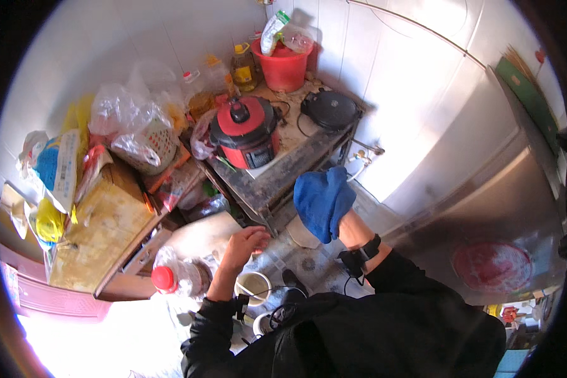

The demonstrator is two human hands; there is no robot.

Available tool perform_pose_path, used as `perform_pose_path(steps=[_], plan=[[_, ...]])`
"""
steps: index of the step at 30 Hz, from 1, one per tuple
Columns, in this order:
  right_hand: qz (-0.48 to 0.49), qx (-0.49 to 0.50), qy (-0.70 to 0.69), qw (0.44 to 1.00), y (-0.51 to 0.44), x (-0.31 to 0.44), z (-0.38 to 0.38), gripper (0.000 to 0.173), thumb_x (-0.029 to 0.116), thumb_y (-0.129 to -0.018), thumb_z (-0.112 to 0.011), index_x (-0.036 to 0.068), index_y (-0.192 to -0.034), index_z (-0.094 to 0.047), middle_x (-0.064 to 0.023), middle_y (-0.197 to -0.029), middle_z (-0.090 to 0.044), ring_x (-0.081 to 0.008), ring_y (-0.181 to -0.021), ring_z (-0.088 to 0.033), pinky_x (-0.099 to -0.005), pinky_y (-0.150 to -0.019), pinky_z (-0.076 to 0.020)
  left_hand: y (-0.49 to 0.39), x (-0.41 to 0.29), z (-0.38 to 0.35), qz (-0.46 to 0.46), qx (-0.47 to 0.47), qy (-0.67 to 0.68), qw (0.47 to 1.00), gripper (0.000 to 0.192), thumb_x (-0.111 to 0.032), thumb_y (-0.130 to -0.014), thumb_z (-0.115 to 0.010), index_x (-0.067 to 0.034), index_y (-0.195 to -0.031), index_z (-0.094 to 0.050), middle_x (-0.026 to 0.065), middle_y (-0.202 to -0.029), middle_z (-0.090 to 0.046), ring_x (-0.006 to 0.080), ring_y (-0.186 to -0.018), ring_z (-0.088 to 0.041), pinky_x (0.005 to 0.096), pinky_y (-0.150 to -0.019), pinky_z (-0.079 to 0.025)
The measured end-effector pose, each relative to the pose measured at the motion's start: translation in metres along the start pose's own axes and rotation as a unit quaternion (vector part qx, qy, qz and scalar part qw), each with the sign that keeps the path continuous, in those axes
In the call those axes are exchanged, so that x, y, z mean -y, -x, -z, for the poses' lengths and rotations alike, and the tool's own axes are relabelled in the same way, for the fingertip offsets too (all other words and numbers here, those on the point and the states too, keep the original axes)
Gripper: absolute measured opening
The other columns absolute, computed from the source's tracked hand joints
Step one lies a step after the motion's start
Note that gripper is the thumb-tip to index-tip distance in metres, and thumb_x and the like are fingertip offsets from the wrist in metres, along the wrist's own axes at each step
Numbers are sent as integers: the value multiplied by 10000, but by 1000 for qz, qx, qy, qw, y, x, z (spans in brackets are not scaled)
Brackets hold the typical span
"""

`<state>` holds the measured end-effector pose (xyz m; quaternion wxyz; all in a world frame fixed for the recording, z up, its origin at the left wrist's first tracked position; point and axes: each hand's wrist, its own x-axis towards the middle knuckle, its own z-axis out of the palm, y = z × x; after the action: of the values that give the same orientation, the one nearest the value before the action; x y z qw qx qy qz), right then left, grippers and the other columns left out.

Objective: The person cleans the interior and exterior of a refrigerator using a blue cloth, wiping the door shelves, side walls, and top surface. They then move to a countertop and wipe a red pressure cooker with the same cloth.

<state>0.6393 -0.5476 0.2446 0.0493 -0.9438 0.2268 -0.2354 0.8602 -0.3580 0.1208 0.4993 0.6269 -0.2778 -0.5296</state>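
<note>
My right hand is mostly wrapped in a blue cloth (323, 201), which it grips in front of a low table (283, 182) with a dark, stained edge. Only the wrist and heel of my right hand (347, 224) show clearly. My left hand (245, 245) is to the left and lower, over the floor by the table's corner, its fingers loosely bent with nothing in them. On the table stand a red and black electric pressure cooker (245, 132) and a round black electric griddle (330, 109). A red plastic bucket (283, 68) stands at the back, beside a bottle of yellow oil (243, 71).
At left a worn wooden cabinet (104, 227) bears plastic bags and a white basket (158, 146). A large clear jar with a red lid (164, 279) and a pale bucket (253, 287) are near my left forearm. A metallic fridge-like surface (453, 212) rises at right.
</note>
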Motion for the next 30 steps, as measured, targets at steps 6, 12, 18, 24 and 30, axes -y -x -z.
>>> perform_pose_path(steps=[6, 12, 18, 24, 30], plan=[[4, -81, -24, 996, -120, -27, -32, 757, 297, -808, -790, 68, -1471, -504, -209, -1467, -548, -371, -1395, -505, -543, -1137, -408, -55, -33, 87, -21, -28, 7, 999, 367, -208, -1106, -605, 27, -1380, -672, 117, -1168, -783, 152, -933, -733, 304, -805, -597], [17, -186, -74, 980, -234, -68, -59, 868, 315, -781, -818, 55, -1529, -462, -216, -1520, -516, -376, -1443, -471, -548, -1172, -385, -103, -81, 121, -80, -64, -33, 994, 371, -206, -1103, -601, 32, -1379, -670, 103, -1168, -783, 144, -946, -732, 297, -813, -594], [-9, -201, -204, 958, -326, -107, -116, 979, 333, -754, -846, 42, -1586, -421, -224, -1572, -483, -381, -1491, -437, -552, -1207, -362, -148, -116, 129, -106, -102, -47, 988, 395, -213, -1082, -611, 32, -1387, -670, 109, -1197, -781, 146, -952, -719, 303, -848, -586], [-38, 47, -147, 987, -355, -149, -269, 1171, 364, -698, -892, -2, -1658, -329, -239, -1683, -363, -414, -1583, -315, -595, -1272, -266, -259, -158, 121, -209, -265, -239, 910, 417, -218, -1062, -633, 24, -1400, -666, 178, -1260, -759, 264, -1119, -724, 371, -980, -559], [130, 147, -36, 980, -363, -176, -250, 1061, 194, -753, -852, -48, -1648, -337, -275, -1734, -280, -451, -1627, -238, -604, -1303, -219, -374, -166, 97, -227, -411, -218, 856, 576, -348, -1128, -502, 21, -1572, -504, 284, -1588, -528, 428, -1479, -500, 452, -1235, -373]])
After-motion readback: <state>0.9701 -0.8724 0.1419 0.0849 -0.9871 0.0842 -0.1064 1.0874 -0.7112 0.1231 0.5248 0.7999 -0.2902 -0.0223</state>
